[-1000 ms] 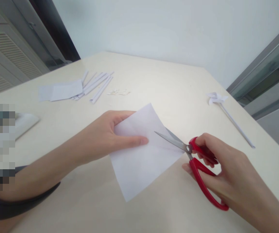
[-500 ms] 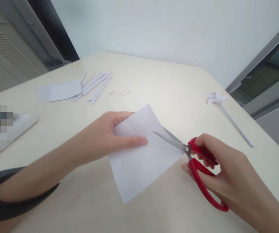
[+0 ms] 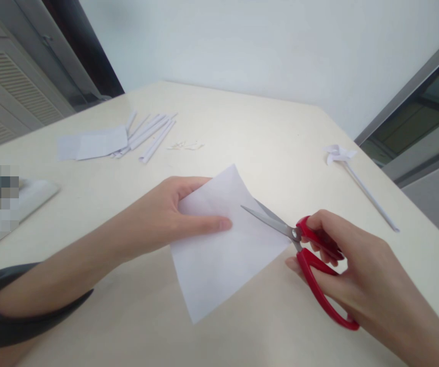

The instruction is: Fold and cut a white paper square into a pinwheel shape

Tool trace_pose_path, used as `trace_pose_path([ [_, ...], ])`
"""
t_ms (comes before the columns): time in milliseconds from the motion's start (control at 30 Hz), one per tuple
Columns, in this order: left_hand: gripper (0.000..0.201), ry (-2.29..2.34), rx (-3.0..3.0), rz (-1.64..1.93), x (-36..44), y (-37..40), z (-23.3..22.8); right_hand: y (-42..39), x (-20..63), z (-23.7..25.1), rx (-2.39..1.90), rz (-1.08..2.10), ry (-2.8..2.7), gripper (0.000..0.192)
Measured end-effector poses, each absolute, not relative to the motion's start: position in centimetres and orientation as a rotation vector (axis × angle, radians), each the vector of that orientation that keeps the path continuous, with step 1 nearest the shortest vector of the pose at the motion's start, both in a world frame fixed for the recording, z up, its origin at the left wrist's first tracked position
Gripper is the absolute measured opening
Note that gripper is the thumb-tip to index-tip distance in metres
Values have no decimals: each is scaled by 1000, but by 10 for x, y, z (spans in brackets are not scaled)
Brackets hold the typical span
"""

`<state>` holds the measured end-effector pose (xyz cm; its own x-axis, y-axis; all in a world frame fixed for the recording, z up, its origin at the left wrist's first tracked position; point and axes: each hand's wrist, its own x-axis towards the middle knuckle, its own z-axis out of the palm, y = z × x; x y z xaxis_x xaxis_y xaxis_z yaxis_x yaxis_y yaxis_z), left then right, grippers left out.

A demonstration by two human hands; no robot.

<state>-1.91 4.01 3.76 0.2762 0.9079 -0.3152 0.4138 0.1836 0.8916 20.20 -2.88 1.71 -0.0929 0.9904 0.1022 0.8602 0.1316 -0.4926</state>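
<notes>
Almost nothing moved: scissors (image 3: 299, 244) blades hold same spot over paper sheet (image 3: 219, 250); cut not advancing. Right hand (image 3: 357, 275) fingers wrap red handles at 3 o'clock. Left hand (image 3: 165, 214) fingers pinch sheet at 9 o'clock, mid-surface (image 3: 242, 117).
</notes>
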Motion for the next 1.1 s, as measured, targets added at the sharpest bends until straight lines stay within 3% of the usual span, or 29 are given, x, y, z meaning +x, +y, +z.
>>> trace_pose_path([
  [1100, 24, 1300, 1443, 504, -21, 41, 36, -17, 222, 12, -1985, 324, -1966, 21],
])
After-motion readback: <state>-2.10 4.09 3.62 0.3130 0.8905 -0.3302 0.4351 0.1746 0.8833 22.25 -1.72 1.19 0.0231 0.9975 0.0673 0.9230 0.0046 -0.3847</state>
